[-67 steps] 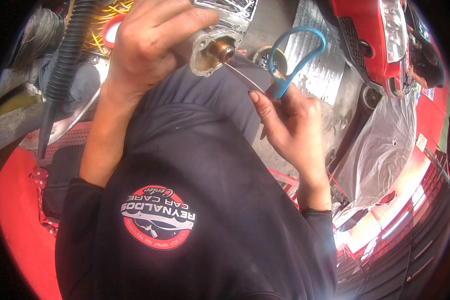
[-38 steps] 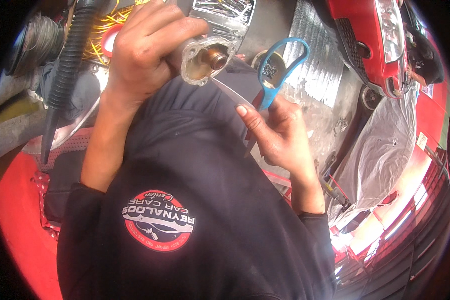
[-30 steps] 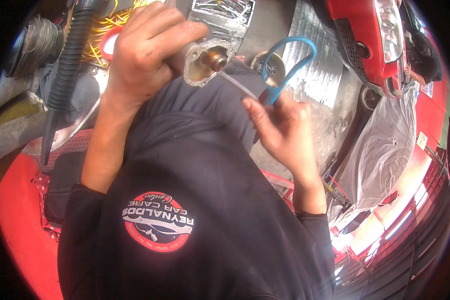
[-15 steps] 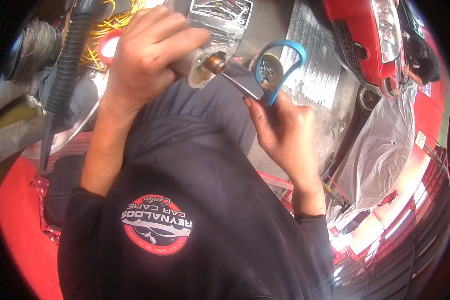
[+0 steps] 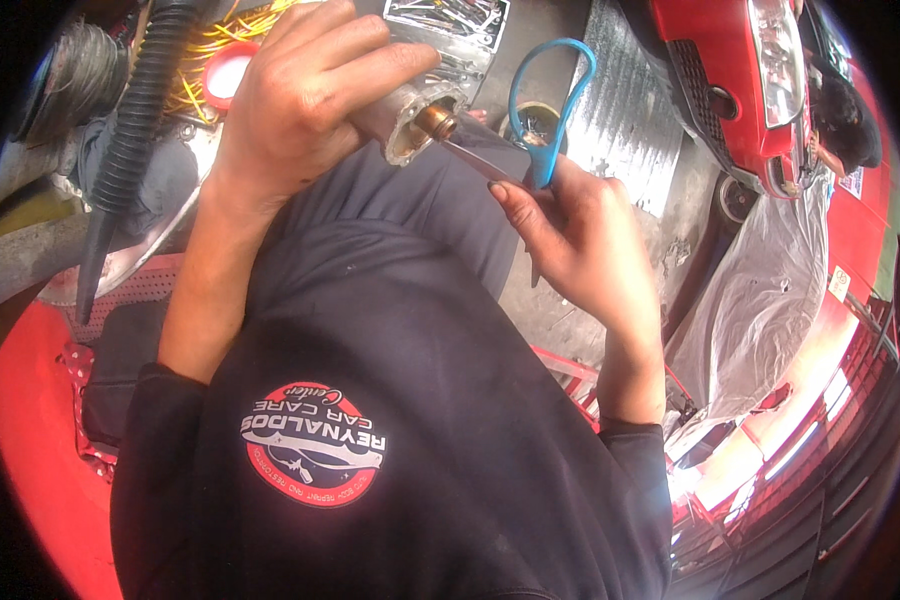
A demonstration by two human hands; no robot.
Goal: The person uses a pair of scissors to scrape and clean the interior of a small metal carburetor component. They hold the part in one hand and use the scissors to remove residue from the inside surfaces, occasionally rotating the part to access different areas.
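My left hand [image 5: 305, 110] is wrapped round a grey metal cylindrical housing [image 5: 402, 135] with a rough, broken-looking rim. From its mouth sticks a copper-coloured round part [image 5: 435, 122]. My right hand [image 5: 595, 225] is closed on a pair of blue-handled scissors [image 5: 544, 162], thumb pressed near the base of a blade. One blade reaches left, its tip at or very near the copper-coloured part; whether they touch I cannot tell. A dark point, seemingly the other blade, shows below my right hand. The blue finger loop stands up beyond my fingers.
A tray of wrenches [image 5: 450, 18] lies ahead, and a round tub of small metal pieces [image 5: 535, 120] sits behind the scissors. A black ribbed hose [image 5: 135, 120] hangs at left, near yellow cord [image 5: 195, 75]. A red car front [image 5: 730, 90] and another person [image 5: 845, 120] are at right.
The scissors have turned in my right hand, the blue loop now more edge-on. My right hand has shifted slightly right and down. The housing has moved up a little.
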